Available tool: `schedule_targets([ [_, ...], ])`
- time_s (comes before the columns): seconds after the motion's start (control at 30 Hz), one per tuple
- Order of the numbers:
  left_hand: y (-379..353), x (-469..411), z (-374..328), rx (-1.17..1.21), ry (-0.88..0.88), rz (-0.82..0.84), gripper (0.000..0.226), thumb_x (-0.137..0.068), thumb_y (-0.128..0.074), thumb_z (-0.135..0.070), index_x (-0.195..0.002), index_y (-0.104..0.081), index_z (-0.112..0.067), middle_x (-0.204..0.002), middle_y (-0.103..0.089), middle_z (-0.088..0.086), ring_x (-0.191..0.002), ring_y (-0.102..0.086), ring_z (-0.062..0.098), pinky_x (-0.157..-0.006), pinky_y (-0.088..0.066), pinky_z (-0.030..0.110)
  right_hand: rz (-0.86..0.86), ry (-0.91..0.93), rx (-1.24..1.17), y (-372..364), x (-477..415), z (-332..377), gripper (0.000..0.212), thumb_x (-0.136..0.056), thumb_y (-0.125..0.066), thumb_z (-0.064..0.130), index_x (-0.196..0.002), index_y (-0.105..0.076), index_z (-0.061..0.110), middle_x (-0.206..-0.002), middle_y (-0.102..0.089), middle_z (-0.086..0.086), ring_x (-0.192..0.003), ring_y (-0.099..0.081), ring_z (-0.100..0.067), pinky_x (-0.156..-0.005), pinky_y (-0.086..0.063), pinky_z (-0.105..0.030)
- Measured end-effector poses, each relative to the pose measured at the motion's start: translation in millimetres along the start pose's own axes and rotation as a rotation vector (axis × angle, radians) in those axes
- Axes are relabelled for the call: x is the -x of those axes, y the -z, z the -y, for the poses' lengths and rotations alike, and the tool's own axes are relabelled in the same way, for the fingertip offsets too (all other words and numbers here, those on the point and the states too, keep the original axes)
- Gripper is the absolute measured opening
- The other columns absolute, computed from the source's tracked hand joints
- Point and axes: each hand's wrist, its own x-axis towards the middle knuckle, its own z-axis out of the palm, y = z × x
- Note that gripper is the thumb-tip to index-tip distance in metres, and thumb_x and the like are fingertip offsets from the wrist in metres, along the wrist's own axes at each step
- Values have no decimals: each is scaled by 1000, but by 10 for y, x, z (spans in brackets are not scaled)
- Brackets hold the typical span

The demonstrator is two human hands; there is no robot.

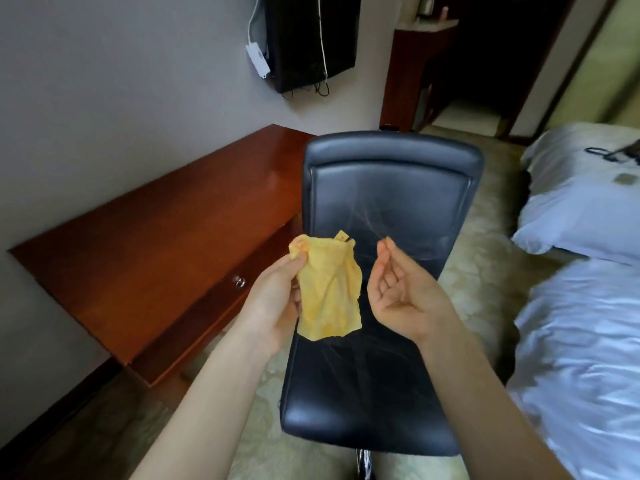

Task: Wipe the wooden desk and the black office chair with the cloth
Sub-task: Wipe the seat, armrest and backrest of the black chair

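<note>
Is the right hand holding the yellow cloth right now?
No, the cloth hangs from the left hand alone; the right hand is beside it, holding nothing.

A hotel-style bedroom, this: white-sheeted bed [581,327] on the right, wall-mounted TV [311,39], long wooden desk [156,244], office chair [381,271], patterned carpet [478,271].

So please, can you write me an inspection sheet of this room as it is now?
Surface: wooden desk, glossy.
Job's things: yellow cloth; black chair, faint streaks on its back.
Clutter: small items on bed.
Grips: left hand pinches cloth; right hand loosely curled, holding nothing.
Cables: white cable and adapter by TV.
Surroundings: carpet.
</note>
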Motion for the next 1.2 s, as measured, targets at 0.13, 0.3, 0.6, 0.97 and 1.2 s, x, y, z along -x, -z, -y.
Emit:
schedule_targets([
  [0.13,-66,21,63,8,50,91,31,-100,-44,-29,-122,-61,-15,-113,-70,6,-103,-67,19,-99,-47,45,-9,-32,-31,166,170,11,15,-69,-76,15,-78,-75,3,-85,-73,0,-68,-70,-13,-57,-58,-25],
  [0.3,-143,11,180,27,81,188,32,-98,-45,-30,-122,-61,-17,-110,-71,3,-100,-68,19,-89,-52,41,-88,141,173,468,294,40,37,-80,-65,41,-107,-71,16,-114,-68,-6,-103,-64,-26,-79,-54,-42],
  [0.6,-435,108,600,37,93,265,29,-96,-50,-24,-121,-62,-14,-113,-70,6,-103,-67,21,-79,-55,33,27,518,1186,905,148,-6,112,-51,-72,62,-146,-14,47,-139,-40,20,-118,-49,6,-81,-50,-14],
  [0.97,-1103,-107,1416,-281,-54,-138,20,-94,-54,-6,-107,-63,-18,-99,-69,-4,-86,-63,-8,-72,-44,4,-144,315,1367,1821,-341,837,13,-76,-76,34,-80,-69,23,-82,-72,5,-84,-68,-17,-80,-55,-42],
  [1.2,-1282,-110,1700,-194,61,-324,21,-96,-49,-4,-112,-62,-9,-107,-66,3,-89,-58,6,-70,-40,-1,-304,315,1441,2205,-652,1377,19,-79,-72,43,-77,-62,26,-86,-65,9,-85,-61,-13,-80,-49,-37],
])
